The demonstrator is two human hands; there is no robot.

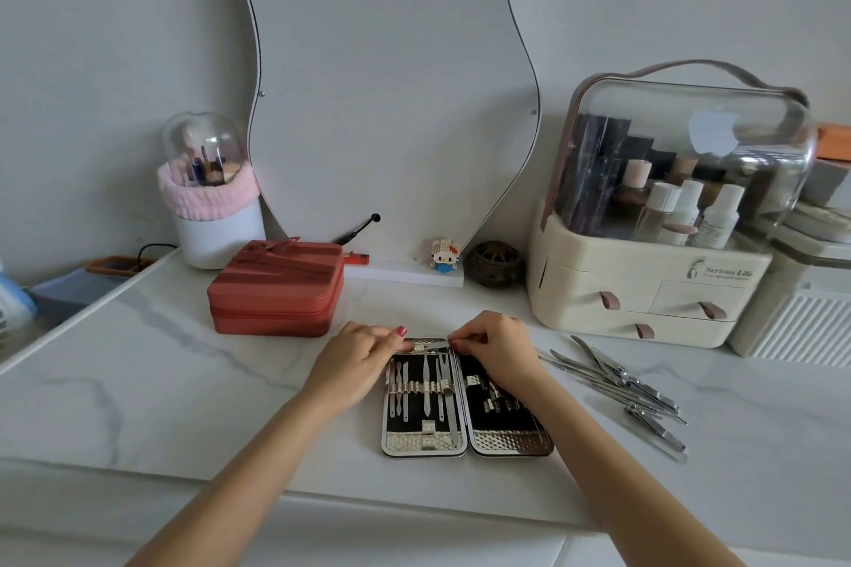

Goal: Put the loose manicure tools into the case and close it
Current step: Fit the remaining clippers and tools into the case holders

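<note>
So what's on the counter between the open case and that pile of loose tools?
Nothing: in the head view, only bare marble countertop separates the open case from the loose tools.

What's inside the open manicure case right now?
The manicure case has several slim metal tools strapped in its left half; the right half's loops look mostly empty. Both hands cover its top edge.

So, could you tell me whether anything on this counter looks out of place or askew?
Yes: a pile of loose manicure tools lies criss-crossed on the counter right of the open case. One long tool sits slanted across the case's left half, not in the loops.
</note>
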